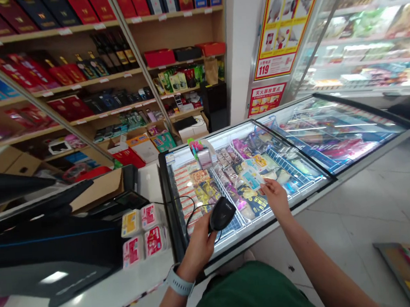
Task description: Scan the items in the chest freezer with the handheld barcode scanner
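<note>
My left hand (199, 242) is wrapped round the handle of a black handheld scanner (222, 213), whose cable loops back over the freezer glass. To its right, my right hand (274, 194) pinches the edge of a flat package with a light blue and white label (251, 178), held above the glass-topped freezer (313, 197). A second, orange and yellow label (260, 160) shows just beyond it; whether it belongs to the same package I cannot tell. The scanner head and the package are apart. Stacked packs with red and yellow labels (154, 240) stand on the counter at the left.
The white counter (144, 288) carries a dark monitor (51, 258) and an open cardboard box (98, 191). A small item with green and pink parts (195, 149) lies at the freezer's far edge. Shelves of boxes and bottles stand behind. A floor sign (391, 262) is at the lower right.
</note>
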The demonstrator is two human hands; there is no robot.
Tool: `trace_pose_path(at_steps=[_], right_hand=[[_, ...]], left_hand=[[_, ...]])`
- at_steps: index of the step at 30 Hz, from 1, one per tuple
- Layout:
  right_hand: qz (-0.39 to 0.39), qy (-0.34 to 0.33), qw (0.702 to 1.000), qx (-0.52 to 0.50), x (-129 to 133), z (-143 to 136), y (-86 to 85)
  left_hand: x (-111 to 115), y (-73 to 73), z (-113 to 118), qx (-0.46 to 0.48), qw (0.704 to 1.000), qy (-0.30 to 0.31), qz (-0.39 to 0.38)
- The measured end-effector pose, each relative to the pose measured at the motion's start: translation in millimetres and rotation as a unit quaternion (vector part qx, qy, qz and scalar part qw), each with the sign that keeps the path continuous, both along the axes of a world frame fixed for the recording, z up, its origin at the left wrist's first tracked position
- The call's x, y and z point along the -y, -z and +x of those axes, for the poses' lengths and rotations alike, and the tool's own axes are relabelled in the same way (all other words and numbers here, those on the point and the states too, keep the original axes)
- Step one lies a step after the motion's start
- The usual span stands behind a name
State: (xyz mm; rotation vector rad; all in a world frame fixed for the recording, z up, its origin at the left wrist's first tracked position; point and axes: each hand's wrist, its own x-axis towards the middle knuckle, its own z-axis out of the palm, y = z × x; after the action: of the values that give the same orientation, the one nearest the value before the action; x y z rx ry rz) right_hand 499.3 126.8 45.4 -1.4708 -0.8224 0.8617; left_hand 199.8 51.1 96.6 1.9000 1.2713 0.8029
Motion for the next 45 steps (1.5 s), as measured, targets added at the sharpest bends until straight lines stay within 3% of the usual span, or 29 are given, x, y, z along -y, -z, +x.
trace_pose_path(at_steps=[8, 14, 20, 28, 34, 45], right_hand=[[0.028, 0.087, 0.996, -0.003, 30.0, -58.8, -10.1], [0.04, 0.078, 0.996, 0.001, 41.7, -83.4, -15.9], [0.054, 0.051, 0.997, 0.005, 30.9, -84.7, -26.9], [0.066, 0.01, 0.998, -0.017, 13.9, -81.2, -22.9], [0.078, 0.003, 0.997, -0.007, 6.8, -72.6, -29.8], [0.073, 0.033, 0.997, -0.002, 23.9, -75.0, -32.3]], left_hand=[[-11.3, -20.4, -55.8, 0.011, 0.995, 0.097, -0.003], [-7.4, -16.4, -79.5, 0.022, 0.995, 0.09, -0.022], [0.0, -23.6, -77.4, 0.018, 0.996, 0.082, -0.007], [6.7, -31.9, -62.4, -0.001, 0.999, 0.045, -0.009], [3.8, -33.3, -47.7, 0.005, 0.999, 0.046, -0.012], [-5.0, -34.1, -50.3, -0.002, 0.997, 0.072, -0.01]])
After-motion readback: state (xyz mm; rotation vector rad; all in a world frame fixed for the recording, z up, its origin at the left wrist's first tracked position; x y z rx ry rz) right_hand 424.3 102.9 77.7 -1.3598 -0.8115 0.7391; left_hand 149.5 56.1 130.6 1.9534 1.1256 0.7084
